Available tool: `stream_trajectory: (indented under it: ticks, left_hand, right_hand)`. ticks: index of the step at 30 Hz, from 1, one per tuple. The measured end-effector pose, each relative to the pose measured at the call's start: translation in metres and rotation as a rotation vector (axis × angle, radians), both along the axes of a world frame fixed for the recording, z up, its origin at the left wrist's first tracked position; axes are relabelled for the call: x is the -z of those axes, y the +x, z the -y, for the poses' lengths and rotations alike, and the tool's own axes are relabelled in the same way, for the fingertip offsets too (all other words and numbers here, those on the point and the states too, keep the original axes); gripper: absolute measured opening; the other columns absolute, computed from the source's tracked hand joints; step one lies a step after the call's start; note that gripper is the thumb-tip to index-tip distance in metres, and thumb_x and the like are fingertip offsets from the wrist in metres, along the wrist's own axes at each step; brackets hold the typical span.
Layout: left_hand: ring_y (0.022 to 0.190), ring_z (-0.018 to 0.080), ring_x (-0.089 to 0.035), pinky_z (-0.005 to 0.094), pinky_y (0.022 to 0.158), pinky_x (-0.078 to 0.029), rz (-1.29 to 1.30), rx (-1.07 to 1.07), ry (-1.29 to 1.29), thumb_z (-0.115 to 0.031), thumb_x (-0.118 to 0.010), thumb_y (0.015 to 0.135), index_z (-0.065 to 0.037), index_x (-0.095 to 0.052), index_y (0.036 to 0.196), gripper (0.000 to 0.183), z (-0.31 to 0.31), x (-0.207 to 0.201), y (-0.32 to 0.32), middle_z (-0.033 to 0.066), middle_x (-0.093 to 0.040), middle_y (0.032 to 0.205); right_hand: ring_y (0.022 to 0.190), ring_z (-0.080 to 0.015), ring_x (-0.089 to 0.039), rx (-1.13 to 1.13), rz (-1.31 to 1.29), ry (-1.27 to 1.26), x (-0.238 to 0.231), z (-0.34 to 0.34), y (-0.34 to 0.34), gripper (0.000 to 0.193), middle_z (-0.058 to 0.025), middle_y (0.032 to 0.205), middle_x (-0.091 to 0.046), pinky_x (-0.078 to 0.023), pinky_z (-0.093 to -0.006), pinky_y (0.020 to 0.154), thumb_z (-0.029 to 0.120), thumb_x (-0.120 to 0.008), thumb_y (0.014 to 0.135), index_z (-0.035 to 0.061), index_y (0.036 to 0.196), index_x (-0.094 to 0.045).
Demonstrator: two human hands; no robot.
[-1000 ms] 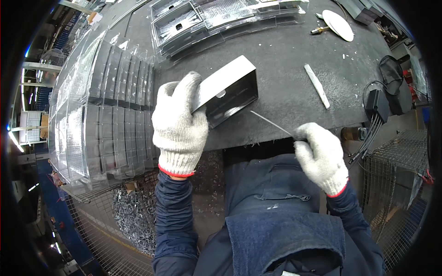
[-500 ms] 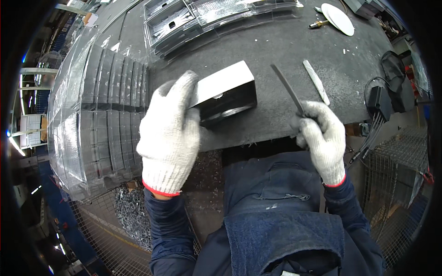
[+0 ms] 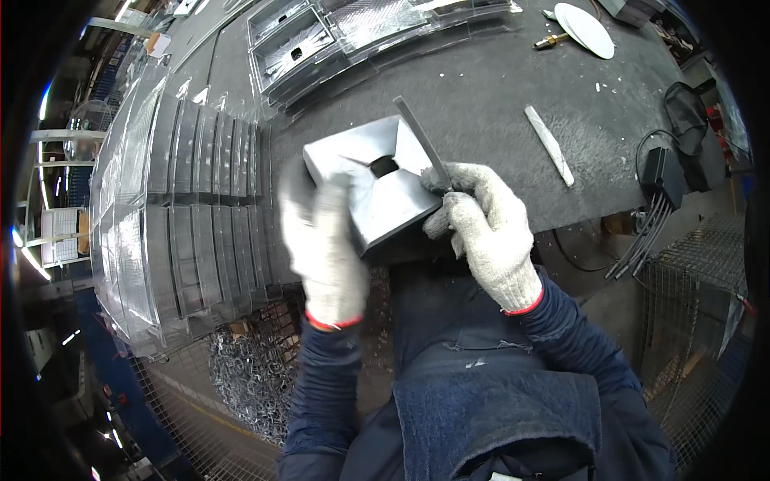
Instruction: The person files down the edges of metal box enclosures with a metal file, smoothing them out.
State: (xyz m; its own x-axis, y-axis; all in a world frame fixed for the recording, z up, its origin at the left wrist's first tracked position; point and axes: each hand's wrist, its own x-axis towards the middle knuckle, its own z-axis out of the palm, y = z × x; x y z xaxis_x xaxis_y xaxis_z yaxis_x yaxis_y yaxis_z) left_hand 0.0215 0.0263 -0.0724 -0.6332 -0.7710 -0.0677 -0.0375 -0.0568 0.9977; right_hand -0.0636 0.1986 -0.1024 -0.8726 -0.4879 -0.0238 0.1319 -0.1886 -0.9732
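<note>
A square sheet-metal box (image 3: 361,152) shows its funnel-shaped hollow, with sloping silver walls and a dark square hole in the middle. My left hand (image 3: 325,248), in a white knit glove with a red cuff, is closed on the box's left side; motion blurs its fingers. In the same kind of glove, my right hand (image 3: 485,224) grips a flat metal file (image 3: 421,140) by its lower end. The file slants up and left along the box's right edge; whether it touches the metal I cannot tell. My right fingertips are close to the box's lower right corner.
Stacked clear plastic trays (image 3: 180,232) stand at the left. More trays with metal parts (image 3: 297,48) lie at the back of the dark table (image 3: 481,96). A whitish stick (image 3: 549,146), a white disc (image 3: 584,30) and a black cable box (image 3: 662,175) are at the right.
The box has turned so that its hollow shows instead of its side. My right hand has moved left, bringing the file to the box's right edge. My left hand has shifted slightly right.
</note>
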Motion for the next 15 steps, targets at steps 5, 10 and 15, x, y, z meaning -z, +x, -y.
stream_trajectory:
  ticks: [5, 10, 15]
  left_hand:
    - [0.155, 0.0375, -0.053, 0.0466, 0.133, -0.040, -0.004, -0.023, -0.113, -0.012, -0.084, 0.096, 0.009, -0.032, 0.177, 0.099, -0.009, 0.004, 0.018, 0.0311, -0.050, 0.169]
    - [0.136, 0.0311, -0.071, 0.0409, 0.115, -0.058, 0.167, 0.283, -0.387, -0.010, -0.084, 0.090, 0.005, -0.045, 0.173, 0.093, 0.024, -0.059, 0.006, 0.0257, -0.065, 0.158]
    - [0.137, 0.0291, -0.071, 0.0404, 0.120, -0.055, 0.329, 0.385, -0.458, -0.016, -0.079, 0.097, 0.004, -0.059, 0.165, 0.074, 0.038, -0.061, 0.002, 0.0238, -0.070, 0.156]
  right_hand:
    - [0.083, -0.0119, -0.076, -0.140, 0.080, 0.089, -0.007, -0.007, 0.010, 0.032, -0.0138, 0.111, -0.082, -0.063, -0.0302, 0.082, 0.002, -0.062, 0.111, -0.0086, 0.140, -0.069]
    - [0.084, -0.0153, -0.079, -0.255, -0.013, 0.302, -0.015, -0.036, 0.010, 0.033, -0.0130, 0.104, -0.083, -0.065, -0.0318, 0.080, 0.002, -0.077, 0.102, -0.0032, 0.134, -0.079]
    - [0.094, -0.0231, -0.083, -0.190, -0.545, 0.388, -0.001, -0.068, 0.005, 0.038, -0.0169, 0.110, -0.083, -0.065, -0.0347, 0.086, -0.005, -0.075, 0.097, -0.0054, 0.135, -0.078]
